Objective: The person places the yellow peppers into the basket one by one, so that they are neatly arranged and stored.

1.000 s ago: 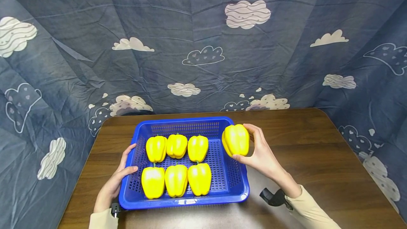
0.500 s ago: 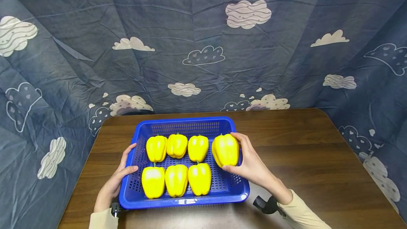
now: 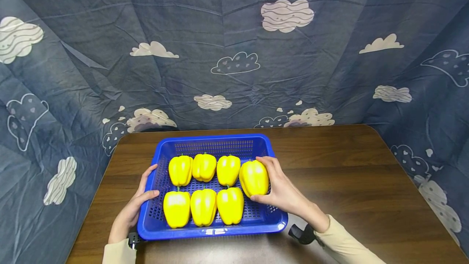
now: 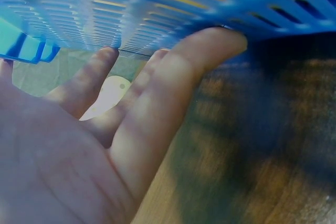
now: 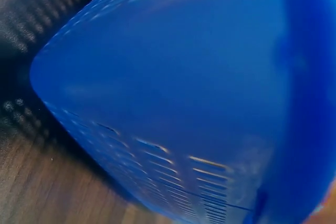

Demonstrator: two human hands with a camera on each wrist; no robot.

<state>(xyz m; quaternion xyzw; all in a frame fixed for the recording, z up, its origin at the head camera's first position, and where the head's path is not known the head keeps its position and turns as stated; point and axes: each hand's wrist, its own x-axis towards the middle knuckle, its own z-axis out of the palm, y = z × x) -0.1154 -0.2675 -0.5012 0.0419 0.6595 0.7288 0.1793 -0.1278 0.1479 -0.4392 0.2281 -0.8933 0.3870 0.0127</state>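
A blue perforated plastic basket (image 3: 253,230) stands on the table, with several yellow bell peppers (image 3: 203,207) upright in two rows inside. At its left side, my left hand (image 3: 129,212) grips the rim, thumb over the top. The left wrist view shows that hand's fingers (image 4: 152,114) against the slotted outer wall. My right hand (image 3: 283,190) holds another yellow bell pepper (image 3: 253,178) between thumb and fingers, inside the basket's right part, beside the back row. Whether this pepper touches the basket floor I cannot tell. Only the basket's outer corner (image 5: 173,72) fills the right wrist view.
Brown wooden table (image 3: 348,174) extends to the right of the basket. A dark blue curtain (image 3: 234,31) printed with clouds hangs behind and on both sides. Black camera straps sit on both wrists.
My right hand has carried its bell pepper left and down, from over the basket's right rim to beside the back row. The left hand keeps its place on the basket.
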